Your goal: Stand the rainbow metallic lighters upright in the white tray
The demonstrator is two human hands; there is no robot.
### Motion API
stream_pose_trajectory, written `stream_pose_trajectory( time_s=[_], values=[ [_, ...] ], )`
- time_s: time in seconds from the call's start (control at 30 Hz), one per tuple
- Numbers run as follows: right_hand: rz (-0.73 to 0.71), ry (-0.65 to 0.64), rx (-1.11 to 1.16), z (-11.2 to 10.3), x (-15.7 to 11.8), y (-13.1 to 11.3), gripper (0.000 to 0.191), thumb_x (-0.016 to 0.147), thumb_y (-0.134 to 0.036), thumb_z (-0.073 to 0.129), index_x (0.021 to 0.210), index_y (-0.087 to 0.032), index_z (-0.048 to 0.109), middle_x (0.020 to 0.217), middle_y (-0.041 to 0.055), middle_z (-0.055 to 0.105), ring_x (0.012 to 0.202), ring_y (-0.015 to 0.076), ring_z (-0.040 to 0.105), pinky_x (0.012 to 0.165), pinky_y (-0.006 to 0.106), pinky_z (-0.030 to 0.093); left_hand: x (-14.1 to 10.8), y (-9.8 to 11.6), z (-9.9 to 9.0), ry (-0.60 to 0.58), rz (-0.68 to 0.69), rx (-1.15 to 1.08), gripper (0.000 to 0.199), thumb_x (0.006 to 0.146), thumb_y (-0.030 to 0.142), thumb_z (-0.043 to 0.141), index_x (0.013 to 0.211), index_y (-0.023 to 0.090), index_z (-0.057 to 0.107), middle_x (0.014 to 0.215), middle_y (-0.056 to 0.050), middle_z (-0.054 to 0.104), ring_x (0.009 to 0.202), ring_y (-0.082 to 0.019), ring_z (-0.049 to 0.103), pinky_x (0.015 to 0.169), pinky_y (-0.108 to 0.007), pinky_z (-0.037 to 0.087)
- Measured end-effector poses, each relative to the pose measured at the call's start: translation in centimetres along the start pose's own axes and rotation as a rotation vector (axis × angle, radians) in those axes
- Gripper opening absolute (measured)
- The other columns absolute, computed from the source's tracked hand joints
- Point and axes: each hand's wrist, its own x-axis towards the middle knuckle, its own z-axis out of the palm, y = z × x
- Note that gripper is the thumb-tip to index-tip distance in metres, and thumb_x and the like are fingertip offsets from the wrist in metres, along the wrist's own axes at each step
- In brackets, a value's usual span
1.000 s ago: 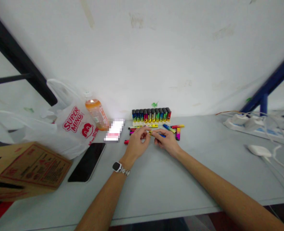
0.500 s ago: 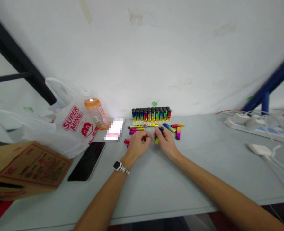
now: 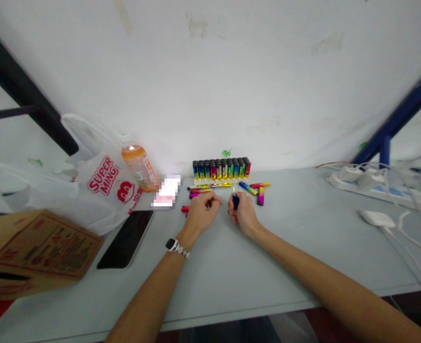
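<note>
My right hand (image 3: 244, 214) is wrapped round a dark blue lighter (image 3: 235, 202), held upright, and a small flame burns at its top. My left hand (image 3: 202, 210), with a watch (image 3: 174, 246) on the wrist, has its fingers curled in; nothing shows in them. Behind both hands stands a rack (image 3: 199, 181) packed with several upright multicoloured lighters (image 3: 225, 169). Loose lighters lie in front of it: a blue and yellow one (image 3: 248, 188), a red and yellow one (image 3: 260, 185) and a yellow and purple one (image 3: 261, 196) by my right hand. Others beside my left hand are partly covered.
To the left are a cardboard box (image 3: 49, 252), a white plastic bag (image 3: 89, 190), a bottle of orange drink (image 3: 140, 169), a dark phone (image 3: 125, 239) and a pixelated bright rectangle (image 3: 166, 191). At the right lie a power strip (image 3: 385, 190), a white charger (image 3: 377, 218) and cables. A wall rises behind.
My right hand has turned, bringing the lighter upright, and a flame now shows on it. My left hand keeps nearly the same curled pose. The whole view has shifted slightly.
</note>
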Motion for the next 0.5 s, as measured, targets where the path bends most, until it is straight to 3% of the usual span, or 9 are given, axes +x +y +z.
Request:
stream_pose_trajectory(
  time_s=[0.17, 0.33, 0.5],
  values=[
    [0.071, 0.012, 0.058, 0.1, 0.1, 0.1, 0.049, 0.086, -0.060, 0.040, 0.056, -0.022, 0.046, 0.040, -0.0053, 0.032, 0.034, 0.0091, 0.026, 0.034, 0.023, 0.016, 0.0, 0.1, -0.1, 0.004, 0.000, 0.011, 0.021, 0.079, 0.013, 0.049, 0.071, 0.017, 0.067, 0.062, 0.001, 0.064, 0.058, -0.011, 0.056, 0.055, -0.021, 0.042],
    [0.217, -0.181, 0.239, -0.7, 0.7, -0.2, 0.072, 0.078, -0.085, 0.030, 0.055, -0.021, 0.051, 0.039, -0.0071, 0.026, 0.034, 0.0071, 0.017, 0.037, 0.023, 0.011, 0.0, 0.2, -0.1, 0.008, 0.005, 0.018, 0.021, 0.080, 0.013, 0.049, 0.071, 0.017, 0.067, 0.063, 0.001, 0.064, 0.059, -0.011, 0.057, 0.056, -0.021, 0.042],
    [0.214, -0.193, 0.237, -0.7, 0.7, -0.2, 0.064, 0.080, -0.078, 0.039, 0.051, -0.021, 0.046, 0.037, -0.0065, 0.027, 0.033, 0.0071, 0.018, 0.036, 0.023, 0.010, 0.0, 0.0, 0.1, 0.005, 0.010, 0.023, 0.021, 0.080, 0.012, 0.049, 0.071, 0.017, 0.067, 0.063, 0.001, 0.064, 0.059, -0.011, 0.057, 0.056, -0.021, 0.041]
  ],
)
